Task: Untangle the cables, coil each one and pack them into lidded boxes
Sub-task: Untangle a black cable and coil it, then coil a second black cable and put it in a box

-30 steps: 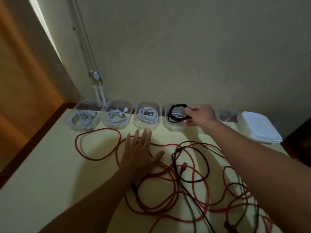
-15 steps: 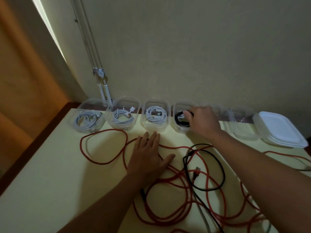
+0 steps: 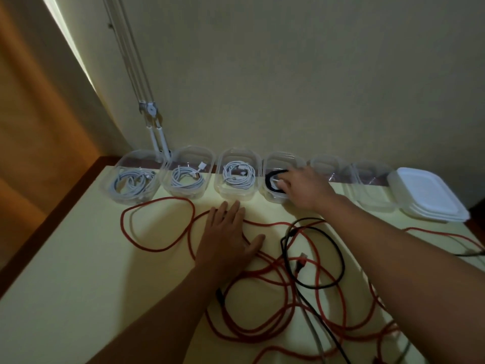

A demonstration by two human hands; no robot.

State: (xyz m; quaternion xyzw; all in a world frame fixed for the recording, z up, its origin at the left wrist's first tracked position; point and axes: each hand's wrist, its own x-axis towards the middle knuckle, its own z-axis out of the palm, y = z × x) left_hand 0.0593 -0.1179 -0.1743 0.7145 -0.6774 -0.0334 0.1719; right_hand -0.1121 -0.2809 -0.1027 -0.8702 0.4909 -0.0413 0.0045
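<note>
Three white coils (image 3: 238,177) are packed in open boxes (image 3: 189,196). A black coil (image 3: 269,181) is touched in the fourth box (image 3: 274,198) by the right hand (image 3: 304,189); pinched or only pressed cannot be told. The left hand (image 3: 225,232) is laid flat, fingers (image 3: 233,208) wide, on the red cable (image 3: 157,249), tangled with a black cable (image 3: 338,258) on the desk (image 3: 78,285). The lids (image 3: 430,198) are not put on yet

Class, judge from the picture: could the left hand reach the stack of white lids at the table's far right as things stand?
Probably not easily. The left hand lies flat on the red cable, and the right forearm stretches across between it and the stack of white lids.
</note>
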